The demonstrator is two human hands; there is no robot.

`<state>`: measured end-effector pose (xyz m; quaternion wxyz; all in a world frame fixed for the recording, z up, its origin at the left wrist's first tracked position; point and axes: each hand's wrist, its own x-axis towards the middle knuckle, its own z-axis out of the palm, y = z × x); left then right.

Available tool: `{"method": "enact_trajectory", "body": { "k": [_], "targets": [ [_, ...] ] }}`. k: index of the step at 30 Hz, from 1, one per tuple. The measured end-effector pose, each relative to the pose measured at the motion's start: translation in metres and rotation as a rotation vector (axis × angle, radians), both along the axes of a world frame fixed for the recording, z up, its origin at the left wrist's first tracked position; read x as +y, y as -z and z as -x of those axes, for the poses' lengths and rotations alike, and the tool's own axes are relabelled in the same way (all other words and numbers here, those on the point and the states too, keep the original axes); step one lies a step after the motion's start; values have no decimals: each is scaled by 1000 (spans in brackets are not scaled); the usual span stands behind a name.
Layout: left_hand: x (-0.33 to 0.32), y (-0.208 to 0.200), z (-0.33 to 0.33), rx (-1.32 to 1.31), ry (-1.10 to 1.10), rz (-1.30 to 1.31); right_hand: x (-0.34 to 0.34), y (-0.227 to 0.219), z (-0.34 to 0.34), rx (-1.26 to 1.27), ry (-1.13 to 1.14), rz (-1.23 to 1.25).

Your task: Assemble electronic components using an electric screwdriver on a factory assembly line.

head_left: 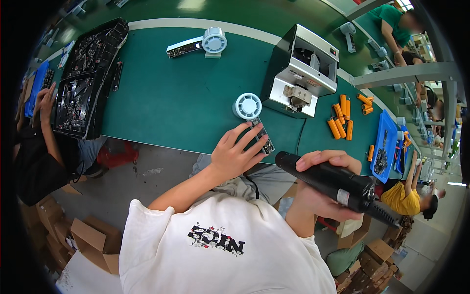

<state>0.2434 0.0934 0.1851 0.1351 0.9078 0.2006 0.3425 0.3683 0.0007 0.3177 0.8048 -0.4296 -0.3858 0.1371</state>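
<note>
A pale blue handheld fan (pixel 247 106) lies at the near edge of the green bench, its round head pointing away from me. Its handle is uncovered and shows a circuit board inside. My left hand (pixel 236 149) lies across that handle, fingers curled over it and holding it against the bench; the thumb is hidden. To the right, my right hand (pixel 325 183) is wrapped around a black electric screwdriver (pixel 330 182). The tool is tilted, its front end toward the fan's handle but apart from it.
A silver and black screw feeder (pixel 303 73) stands beyond the fan. Several orange battery cells (pixel 340 117) lie right of it, near a blue tray (pixel 384 147) of small dark parts. Another fan (pixel 214 41) lies farther back. At left sits a black bin (pixel 83 83) of circuit boards, beside a co-worker's hands (pixel 45 103).
</note>
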Motion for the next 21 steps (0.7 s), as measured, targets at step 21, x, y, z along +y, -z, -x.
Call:
{"method": "enact_trajectory", "body": {
  "k": [21],
  "targets": [
    [0, 0, 1, -7, -8, 36, 0, 9, 5, -67, -83, -8]
  ]
}}
